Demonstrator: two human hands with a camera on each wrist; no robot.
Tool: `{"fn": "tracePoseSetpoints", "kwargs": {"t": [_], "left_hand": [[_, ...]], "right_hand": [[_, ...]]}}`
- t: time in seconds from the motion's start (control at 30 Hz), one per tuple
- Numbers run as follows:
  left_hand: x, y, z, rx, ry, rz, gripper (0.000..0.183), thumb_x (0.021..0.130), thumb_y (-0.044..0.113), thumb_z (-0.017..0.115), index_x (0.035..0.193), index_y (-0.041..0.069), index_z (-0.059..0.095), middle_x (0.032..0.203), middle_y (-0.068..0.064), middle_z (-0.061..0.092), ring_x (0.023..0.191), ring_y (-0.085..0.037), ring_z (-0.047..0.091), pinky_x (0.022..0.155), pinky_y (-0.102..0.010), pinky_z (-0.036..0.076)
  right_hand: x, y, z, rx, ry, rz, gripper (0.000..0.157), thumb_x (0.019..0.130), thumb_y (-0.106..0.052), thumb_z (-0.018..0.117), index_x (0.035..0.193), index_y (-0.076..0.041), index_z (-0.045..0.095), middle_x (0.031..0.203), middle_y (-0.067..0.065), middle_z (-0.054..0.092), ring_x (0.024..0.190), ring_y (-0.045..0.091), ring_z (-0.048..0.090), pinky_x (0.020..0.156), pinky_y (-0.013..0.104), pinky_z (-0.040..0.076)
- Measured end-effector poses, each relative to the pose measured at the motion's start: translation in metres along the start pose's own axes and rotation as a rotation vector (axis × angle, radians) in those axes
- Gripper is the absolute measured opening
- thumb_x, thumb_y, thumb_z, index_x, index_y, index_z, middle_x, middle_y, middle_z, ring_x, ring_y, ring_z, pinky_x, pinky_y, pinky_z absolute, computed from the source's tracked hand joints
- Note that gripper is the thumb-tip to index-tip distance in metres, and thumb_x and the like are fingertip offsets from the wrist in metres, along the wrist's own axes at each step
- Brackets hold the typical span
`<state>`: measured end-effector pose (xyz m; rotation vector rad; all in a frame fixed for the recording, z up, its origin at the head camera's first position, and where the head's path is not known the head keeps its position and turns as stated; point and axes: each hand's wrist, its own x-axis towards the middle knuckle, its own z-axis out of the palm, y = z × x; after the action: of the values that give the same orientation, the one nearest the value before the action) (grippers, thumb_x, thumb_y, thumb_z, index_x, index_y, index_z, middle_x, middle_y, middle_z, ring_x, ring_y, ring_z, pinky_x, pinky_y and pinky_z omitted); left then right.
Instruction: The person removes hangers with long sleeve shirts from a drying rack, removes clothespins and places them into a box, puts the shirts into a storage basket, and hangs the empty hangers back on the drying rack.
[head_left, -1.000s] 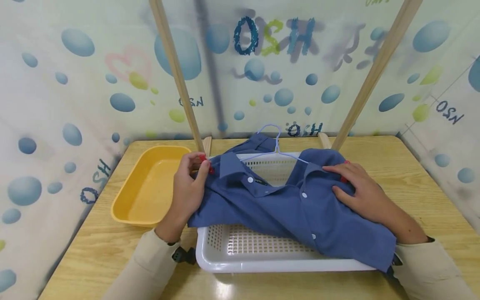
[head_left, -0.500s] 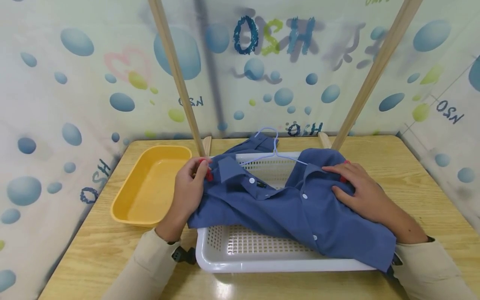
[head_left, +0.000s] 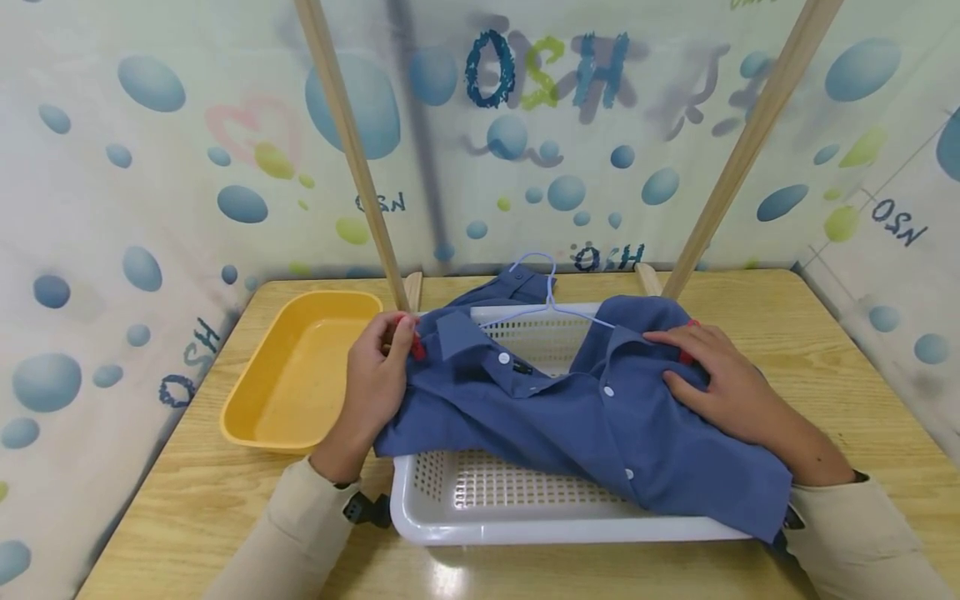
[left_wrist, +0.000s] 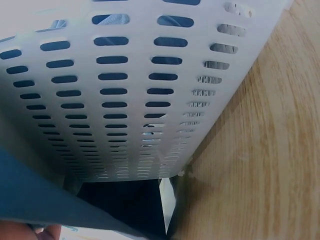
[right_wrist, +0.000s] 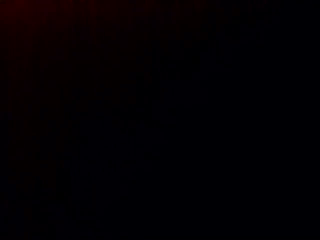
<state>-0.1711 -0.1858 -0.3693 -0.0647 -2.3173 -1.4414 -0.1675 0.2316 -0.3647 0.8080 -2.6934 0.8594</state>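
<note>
A blue button-up shirt lies over the white slotted laundry basket, with a thin pale-blue hanger at its open collar. At the left shoulder, my left hand pinches a red clothespin between thumb and fingers. My right hand rests on the other shoulder, its fingers fairly straight over a second red clip, which they partly hide. From the left wrist, the basket's side wall fills much of the view, with shirt cloth below. Almost nothing but black shows in the right wrist view.
Left of the basket stands a yellow basin on the wooden table. Two slanting wooden poles, a left one and a right one, rise behind the basket. A bubble-patterned wall covering closes off the back.
The left hand has shifted slightly with the red clothespin, which has turned a little; the left collar and hanger have moved a touch. My right hand has stayed in place.
</note>
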Motion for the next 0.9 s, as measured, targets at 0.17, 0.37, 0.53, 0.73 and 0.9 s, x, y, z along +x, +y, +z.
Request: {"fn": "tracePoseSetpoints", "kwargs": {"t": [0.17,0.37,0.53,0.73,0.9], "left_hand": [[-0.0003,0.0008,-0.0004,0.000,-0.003,0.009,0.033,0.104,0.036,0.053,0.115,0.009,0.067,0.092,-0.008,0.066,0.078,-0.012,0.059,0.069,-0.017,0.046],[0.0002,0.0002,0.0001,0.006,-0.002,0.018,0.033,0.104,0.035,0.052,0.116,0.008,0.067,0.093,-0.009,0.066,0.080,-0.015,0.059,0.070,-0.017,0.046],[0.0025,0.0014,0.0006,-0.032,-0.014,0.026,0.031,0.105,0.031,0.052,0.118,0.006,0.066,0.098,-0.011,0.070,0.087,-0.019,0.064,0.075,-0.015,0.047],[-0.0006,0.0011,0.0004,-0.061,-0.037,0.031,0.035,0.104,0.032,0.053,0.120,0.003,0.064,0.103,-0.010,0.075,0.088,-0.010,0.065,0.081,-0.013,0.048],[-0.0014,0.0013,0.0007,-0.049,-0.032,0.045,0.032,0.104,0.030,0.054,0.119,0.003,0.064,0.102,-0.010,0.075,0.087,-0.011,0.065,0.080,-0.013,0.048]], "right_hand": [[0.0001,0.0007,0.0005,0.000,0.004,-0.004,0.050,0.089,-0.007,0.069,0.137,-0.017,0.057,0.129,0.012,0.060,0.126,0.040,0.042,0.094,0.061,0.034],[0.0003,-0.0004,0.0000,-0.004,0.007,-0.006,0.050,0.089,-0.007,0.069,0.137,-0.017,0.058,0.127,0.011,0.060,0.125,0.038,0.043,0.093,0.059,0.035],[0.0015,-0.0010,-0.0016,-0.017,0.013,-0.007,0.051,0.088,-0.007,0.070,0.137,-0.017,0.058,0.126,0.010,0.061,0.124,0.036,0.044,0.092,0.057,0.036],[0.0001,-0.0010,-0.0001,-0.016,0.004,-0.001,0.050,0.090,-0.009,0.069,0.137,-0.018,0.058,0.127,0.010,0.061,0.124,0.036,0.043,0.091,0.057,0.038],[-0.0003,-0.0023,-0.0001,-0.013,0.003,0.014,0.048,0.091,-0.010,0.068,0.138,-0.018,0.057,0.129,0.011,0.060,0.126,0.035,0.043,0.092,0.057,0.037]]}}
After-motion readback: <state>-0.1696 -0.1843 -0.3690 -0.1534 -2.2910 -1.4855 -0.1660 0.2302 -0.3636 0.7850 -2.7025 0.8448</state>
